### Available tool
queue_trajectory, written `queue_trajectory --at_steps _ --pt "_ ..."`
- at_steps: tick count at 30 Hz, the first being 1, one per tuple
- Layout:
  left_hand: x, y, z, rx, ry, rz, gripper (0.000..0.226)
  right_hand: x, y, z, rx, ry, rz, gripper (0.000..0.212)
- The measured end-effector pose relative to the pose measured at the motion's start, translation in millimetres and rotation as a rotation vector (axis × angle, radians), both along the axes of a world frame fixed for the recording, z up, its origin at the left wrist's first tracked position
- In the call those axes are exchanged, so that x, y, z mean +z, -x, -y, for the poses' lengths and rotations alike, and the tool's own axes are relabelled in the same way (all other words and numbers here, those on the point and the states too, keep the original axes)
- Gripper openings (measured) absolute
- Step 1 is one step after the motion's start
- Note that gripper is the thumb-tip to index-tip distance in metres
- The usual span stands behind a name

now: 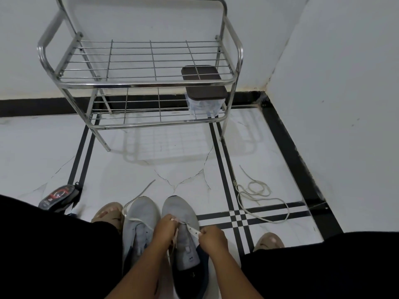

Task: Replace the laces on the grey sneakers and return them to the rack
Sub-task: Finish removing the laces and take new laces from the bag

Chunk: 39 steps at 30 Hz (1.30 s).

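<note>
My left hand [165,228] and right hand [212,237] each pinch the white lace [193,230] over the right grey sneaker [183,214] between my knees.

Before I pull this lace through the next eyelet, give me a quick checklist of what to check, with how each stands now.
1. Both hands on the lace: left hand and right hand pinch the white lace on the right sneaker: ok.
2. Lace taut between the hands: ok.
3. Lace flat, untwisted: cannot tell.
4. Left sneaker fully laced: not ok, its lace end trails on the floor.
5. Rack top shelf has room for the pair: ok.
6. Loose lace lies apart from the shoes: ok.
</note>
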<state>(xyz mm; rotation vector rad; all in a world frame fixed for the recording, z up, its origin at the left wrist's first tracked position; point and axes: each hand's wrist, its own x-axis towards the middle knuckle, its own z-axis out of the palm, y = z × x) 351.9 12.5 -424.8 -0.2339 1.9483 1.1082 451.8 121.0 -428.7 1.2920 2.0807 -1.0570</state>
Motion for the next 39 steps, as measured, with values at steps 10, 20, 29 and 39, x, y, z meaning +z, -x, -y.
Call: queue_trajectory --at_steps 10,20,29,39 --pt "43.5 54.5 7.2 -0.023 0.411 -0.612 0.064 6.7 3.4 -11.8 0.063 -0.032 0.033 0.030" --pt "9.9 -30.5 -1.5 -0.708 0.505 -0.257 0.046 -6.5 20.6 -2.1 0.349 -0.075 -0.249 0.025" --pt "0.1 -27.7 4.5 -0.592 0.560 -0.435 0.031 -18.2 32.7 -3.5 -0.035 -0.088 -0.304 0.019" --pt "-6.4 -16.0 14.5 -0.516 0.493 -0.205 0.036 72.6 58.6 -115.2 -1.138 -0.166 -0.775 0.016"
